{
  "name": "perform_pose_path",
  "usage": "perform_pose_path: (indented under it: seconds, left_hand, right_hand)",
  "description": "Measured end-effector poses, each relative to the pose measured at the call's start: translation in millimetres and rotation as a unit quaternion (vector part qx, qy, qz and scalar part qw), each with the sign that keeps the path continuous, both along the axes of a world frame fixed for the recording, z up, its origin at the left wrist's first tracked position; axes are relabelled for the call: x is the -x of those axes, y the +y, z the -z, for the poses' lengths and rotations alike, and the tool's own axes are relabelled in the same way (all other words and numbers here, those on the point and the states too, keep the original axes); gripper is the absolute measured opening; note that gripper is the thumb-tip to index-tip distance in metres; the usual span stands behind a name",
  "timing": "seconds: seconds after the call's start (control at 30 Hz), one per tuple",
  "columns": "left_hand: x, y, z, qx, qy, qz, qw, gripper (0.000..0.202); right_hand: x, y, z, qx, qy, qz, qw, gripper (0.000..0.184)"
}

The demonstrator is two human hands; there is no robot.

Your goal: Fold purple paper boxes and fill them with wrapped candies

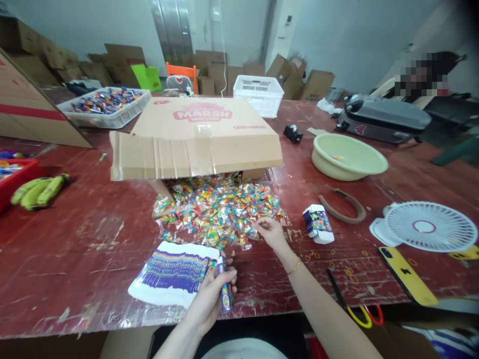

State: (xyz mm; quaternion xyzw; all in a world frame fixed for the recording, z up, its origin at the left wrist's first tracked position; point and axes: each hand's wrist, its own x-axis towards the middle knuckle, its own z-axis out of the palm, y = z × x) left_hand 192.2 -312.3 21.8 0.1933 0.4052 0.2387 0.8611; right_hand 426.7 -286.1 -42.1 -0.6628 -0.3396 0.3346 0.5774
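Note:
My left hand (217,286) is closed around a small purple printed carton (225,289), held upright at the table's front edge. Beside it lies a fanned stack of flat purple-and-white cartons (170,271). My right hand (271,232) has thumb and fingers pinched together at the right edge of a pile of wrapped candies (217,209); what is between the fingertips is too small to make out. The candies, in clear wrappers with bright colours, spill from the open side of a large cardboard box (202,124). To the right rests a separate purple carton (318,223) with white flaps.
At right are a pale green basin (348,154), brown headband (346,212), white fan grille (430,227), yellow phone (407,274), scissors (359,314) and rubber bands. Bananas (39,192) lie left. Behind stand a candy tray (108,104), white crate (258,92), tape dispenser (293,133) and a person.

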Motion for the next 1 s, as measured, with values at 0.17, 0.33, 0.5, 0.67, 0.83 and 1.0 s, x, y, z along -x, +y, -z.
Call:
perform_pose_path:
  seconds: [0.17, 0.33, 0.5, 0.67, 0.83, 1.0]
  left_hand:
    - [-5.4, 10.3, 3.1, -0.188, 0.082, -0.016, 0.979, 0.054]
    - [-42.9, 38.5, 19.7, -0.336, 0.170, 0.005, 0.926, 0.059]
    - [-65.3, 46.9, 25.4, -0.294, 0.122, -0.054, 0.946, 0.064]
    - [-55.6, 41.5, 10.2, -0.304, 0.128, -0.072, 0.941, 0.061]
    - [-33.6, 33.0, 4.7, -0.276, 0.098, -0.008, 0.956, 0.060]
    - [-16.8, 20.3, 6.9, -0.174, 0.096, 0.028, 0.980, 0.051]
  right_hand:
    - [3.8, -18.0, -12.0, -0.039, 0.050, -0.010, 0.998, 0.044]
    - [24.5, -21.9, -40.6, -0.039, 0.110, -0.072, 0.990, 0.042]
    - [28.7, -19.8, -38.4, -0.056, 0.034, 0.053, 0.996, 0.047]
    - [37.0, -28.1, -55.1, 0.008, 0.067, -0.057, 0.996, 0.046]
    - [40.7, -31.0, -78.9, 0.032, 0.207, -0.075, 0.975, 0.038]
    - [33.0, -36.5, -92.9, 0.029, 0.205, -0.091, 0.974, 0.037]
